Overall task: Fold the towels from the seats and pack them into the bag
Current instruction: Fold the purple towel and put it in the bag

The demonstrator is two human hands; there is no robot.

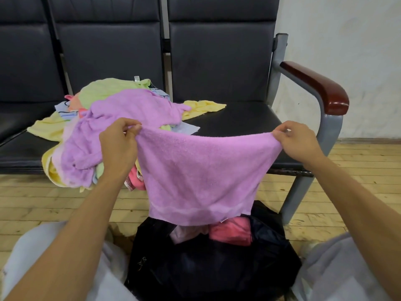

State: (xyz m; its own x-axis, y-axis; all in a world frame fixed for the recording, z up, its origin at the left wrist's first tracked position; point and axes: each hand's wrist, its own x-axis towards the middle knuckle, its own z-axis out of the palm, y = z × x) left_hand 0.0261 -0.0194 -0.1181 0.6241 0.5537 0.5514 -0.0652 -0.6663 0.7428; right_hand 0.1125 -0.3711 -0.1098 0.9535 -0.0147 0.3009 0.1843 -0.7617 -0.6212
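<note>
The left hand [118,141] and the right hand [298,139] each pinch a top corner of a purple towel [199,172] with their fingers, holding it up in the air over the black bag [217,263] on the floor. The towel looks soft, light and floppy, so it sags in the middle; the corners seem the best places to hold it for a neat fold. More towels sit in a messy pile [108,127] on the seat [238,120]. The hanging towel hides part of the bag's mouth, where something pink [232,232] peeks out. How full the bag is, I cannot tell.
</note>
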